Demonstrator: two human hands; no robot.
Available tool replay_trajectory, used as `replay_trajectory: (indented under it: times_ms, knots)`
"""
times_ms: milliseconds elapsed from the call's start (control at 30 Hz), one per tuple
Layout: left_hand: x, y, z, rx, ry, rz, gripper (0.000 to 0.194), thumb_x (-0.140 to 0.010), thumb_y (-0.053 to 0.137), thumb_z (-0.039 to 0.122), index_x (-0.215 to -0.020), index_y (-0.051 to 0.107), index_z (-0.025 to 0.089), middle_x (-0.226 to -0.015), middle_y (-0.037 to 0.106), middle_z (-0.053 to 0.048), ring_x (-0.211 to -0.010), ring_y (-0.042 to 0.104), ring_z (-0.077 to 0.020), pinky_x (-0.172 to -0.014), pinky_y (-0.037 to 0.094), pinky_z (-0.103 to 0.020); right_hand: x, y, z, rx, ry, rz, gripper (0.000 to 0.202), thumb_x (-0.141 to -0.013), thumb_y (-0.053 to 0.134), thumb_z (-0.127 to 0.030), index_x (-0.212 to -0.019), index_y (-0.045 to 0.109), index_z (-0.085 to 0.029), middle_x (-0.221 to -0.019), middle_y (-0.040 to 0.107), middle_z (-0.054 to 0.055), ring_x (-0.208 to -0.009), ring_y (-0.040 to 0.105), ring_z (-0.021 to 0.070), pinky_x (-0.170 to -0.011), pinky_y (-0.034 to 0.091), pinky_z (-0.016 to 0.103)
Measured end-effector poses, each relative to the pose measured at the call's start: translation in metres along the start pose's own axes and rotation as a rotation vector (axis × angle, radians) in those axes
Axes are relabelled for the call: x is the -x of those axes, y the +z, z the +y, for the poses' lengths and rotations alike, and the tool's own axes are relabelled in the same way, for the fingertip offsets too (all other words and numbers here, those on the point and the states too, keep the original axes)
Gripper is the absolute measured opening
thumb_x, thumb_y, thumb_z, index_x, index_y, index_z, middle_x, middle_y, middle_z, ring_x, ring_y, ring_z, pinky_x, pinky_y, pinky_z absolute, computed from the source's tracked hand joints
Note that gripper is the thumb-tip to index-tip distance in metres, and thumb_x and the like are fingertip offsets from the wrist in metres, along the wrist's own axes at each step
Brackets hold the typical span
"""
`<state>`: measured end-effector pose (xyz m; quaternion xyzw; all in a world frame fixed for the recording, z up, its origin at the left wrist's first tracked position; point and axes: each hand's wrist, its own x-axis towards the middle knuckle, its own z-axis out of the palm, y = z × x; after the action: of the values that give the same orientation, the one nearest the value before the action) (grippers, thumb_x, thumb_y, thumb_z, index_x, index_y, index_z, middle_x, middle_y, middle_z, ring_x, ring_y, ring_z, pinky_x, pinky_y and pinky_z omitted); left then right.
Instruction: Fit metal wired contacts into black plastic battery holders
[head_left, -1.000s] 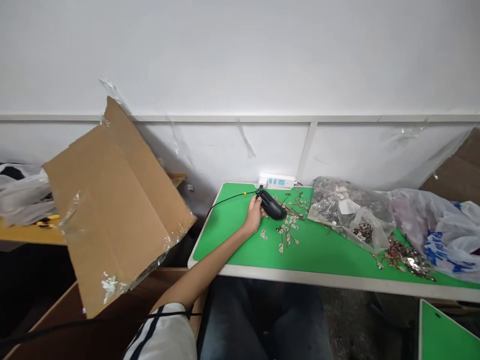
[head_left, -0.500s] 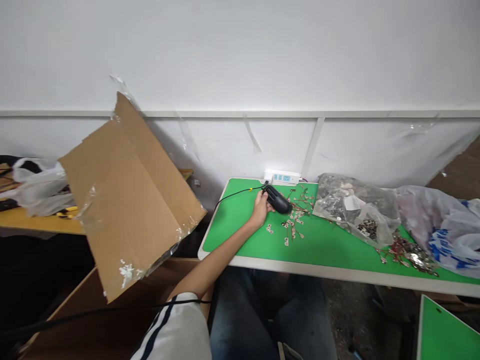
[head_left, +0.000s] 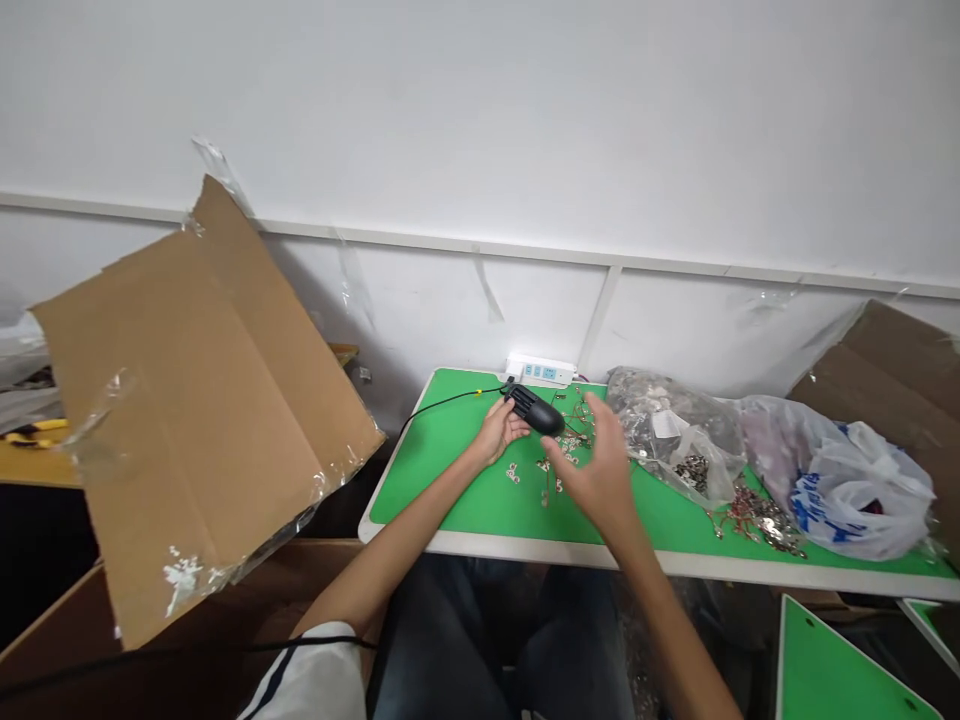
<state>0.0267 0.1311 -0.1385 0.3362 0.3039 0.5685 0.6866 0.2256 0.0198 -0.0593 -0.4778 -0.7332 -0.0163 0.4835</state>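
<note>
Head view: a person sits at a long table, and both bare arms reach out over it.
Wall: a big white wall (head_left: 480,120) stands behind the table.
Cardboard: a big brown cardboard sheet (head_left: 187,400) with clear tape on it leans at the left, off the table.
Table: a green table top with a white edge (head_left: 450,490) holds all the small things.
Bags: a white plastic bag with blue print (head_left: 847,490) lies at the right, and a clear plastic bag full of small metal bits (head_left: 667,430) lies beside it.
Loose bits: small shiny metal parts (head_left: 559,465) are spread near the hands.
Power strip: a white power strip (head_left: 541,370) sits at the back edge.
Right hand: the right hand (head_left: 596,470) floats above the loose bits, fingers spread wide, holding nothing.
Left hand: the left hand (head_left: 499,430) curls round the near end of the tool.
Tool: a small black oval tool with a black wire (head_left: 534,411) rests on the green top, near the power strip.
</note>
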Motion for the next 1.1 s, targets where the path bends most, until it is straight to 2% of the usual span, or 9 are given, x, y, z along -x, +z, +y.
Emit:
replay_trajectory:
  times_ms: [100,267,400,533,633,767,867,967,1100]
  knots:
    - [0.002,-0.005,0.007,-0.007,-0.138,-0.092,0.027,-0.098,0.070,0.038,-0.111,0.059,0.016,-0.088,0.078,-0.013,-0.071,0.076,-0.0194,-0.065,0.059,-0.026,0.006,0.040,0.008,0.066,-0.003,-0.105,0.086,-0.099,0.065,-0.056,-0.167,0.033,-0.015,-0.163,0.044,0.027,-0.152,0.042,0.0426,-0.119,0.042,0.068]
    - [0.003,-0.012,0.020,0.011,-0.350,-0.239,0.036,-0.104,0.058,0.042,-0.112,0.068,0.008,-0.100,0.079,-0.023,-0.080,0.078,-0.0228,-0.077,0.061,-0.031,0.005,0.068,0.027,-0.137,0.147,-0.186,0.069,-0.095,0.072,-0.047,-0.154,0.054,-0.016,-0.146,0.064,0.023,-0.133,0.062,0.0416,-0.114,0.046,0.066]
    - [0.001,-0.014,0.027,0.075,-0.364,-0.317,0.072,-0.103,0.039,0.074,-0.129,0.067,0.012,-0.118,0.077,-0.026,-0.101,0.079,-0.0311,-0.086,0.061,-0.039,0.004,0.049,0.023,-0.609,0.594,0.007,0.063,-0.081,0.087,-0.050,-0.134,0.069,-0.022,-0.130,0.075,0.014,-0.117,0.071,0.0337,-0.105,0.057,0.053]
    - [-0.002,-0.015,0.030,0.113,-0.357,-0.335,0.092,-0.100,0.025,0.082,-0.139,0.064,0.010,-0.136,0.069,-0.030,-0.115,0.075,-0.0348,-0.089,0.060,-0.041,0.010,0.018,0.009,-1.407,1.128,0.082,0.049,-0.089,0.079,-0.057,-0.121,0.073,-0.020,-0.107,0.081,0.008,-0.090,0.079,0.0214,-0.080,0.066,0.034]
    - [-0.007,-0.016,0.029,0.122,-0.393,-0.336,0.094,-0.101,0.022,0.081,-0.142,0.062,0.007,-0.140,0.066,-0.031,-0.119,0.074,-0.0361,-0.092,0.060,-0.043,0.015,-0.002,-0.001,-1.839,1.277,0.056,0.049,-0.094,0.073,-0.057,-0.124,0.071,-0.018,-0.104,0.082,0.008,-0.084,0.079,0.0186,-0.082,0.066,0.035]
    - [-0.012,-0.019,0.028,0.145,-0.410,-0.353,0.093,-0.102,0.021,0.079,-0.147,0.057,0.006,-0.143,0.064,-0.032,-0.125,0.071,-0.0379,-0.094,0.058,-0.044,0.018,-0.009,-0.014,-2.068,1.421,0.013,0.056,-0.100,0.062,-0.063,-0.129,0.068,-0.016,-0.102,0.081,0.007,-0.077,0.079,0.0161,-0.085,0.064,0.036]
    - [-0.015,-0.021,0.028,0.170,-0.414,-0.360,0.092,-0.103,0.022,0.078,-0.148,0.056,0.006,-0.141,0.065,-0.031,-0.124,0.071,-0.0376,-0.095,0.058,-0.044,0.022,-0.004,-0.022,-2.083,1.430,-0.077,0.057,-0.098,0.062,-0.066,-0.126,0.068,-0.016,-0.099,0.080,0.004,-0.074,0.076,0.0136,-0.087,0.063,0.035]
    - [-0.015,-0.020,0.028,0.185,-0.421,-0.343,0.092,-0.102,0.025,0.079,-0.147,0.057,0.005,-0.134,0.069,-0.030,-0.118,0.074,-0.0359,-0.094,0.058,-0.043,0.029,0.000,-0.030,-1.944,1.271,-0.124,0.057,-0.091,0.072,-0.066,-0.118,0.072,-0.016,-0.093,0.078,0.004,-0.070,0.071,0.0135,-0.082,0.062,0.033]
    - [-0.012,-0.017,0.031,0.175,-0.415,-0.307,0.092,-0.102,0.025,0.079,-0.144,0.058,0.003,-0.135,0.068,-0.032,-0.118,0.073,-0.0391,-0.099,0.057,-0.050,0.033,-0.013,-0.043,-1.322,0.880,0.003,0.050,-0.078,0.092,-0.042,-0.121,0.074,-0.024,-0.105,0.078,0.006,-0.090,0.072,0.0210,-0.085,0.060,0.033]
